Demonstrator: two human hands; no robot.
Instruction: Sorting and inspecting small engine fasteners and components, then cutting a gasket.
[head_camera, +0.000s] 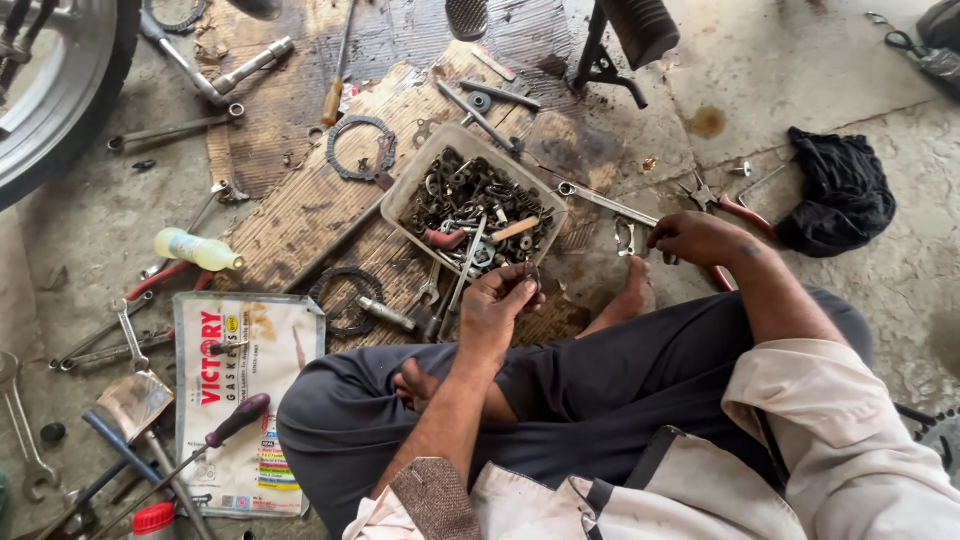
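Nearest to the camera are the person's crossed legs in dark grey trousers (600, 400), seen from above as the person sits on the floor (800, 80).

The left hand (497, 305) is raised just in front of the knee, and its fingers (520, 285) are pressed together around a small dark metal part (531, 272), close to the near edge of a clear plastic tray (420, 180) full of nuts, washers and bolts. The right hand (700, 238) rests further to the right on the floor; its fingers are curled around a small shiny metal piece (627, 238) (I cannot tell exactly what it is). Red-handled pliers (735, 210) lie just beside this hand, and a black rag (845, 190) lies well apart to the right.

At the left, beside the knee, lies a flat rectangular package (245, 400), white and yellowish with red lettering and a coloured strip near its lower edge. A screwdriver with a dark red handle (235, 420) lies across it. Above the package a small yellowish bottle (195, 248) lies on its side. A small container with a red cap (155, 520) stands at the bottom edge. Brown corrugated cardboard (310, 200) lies under the tray.
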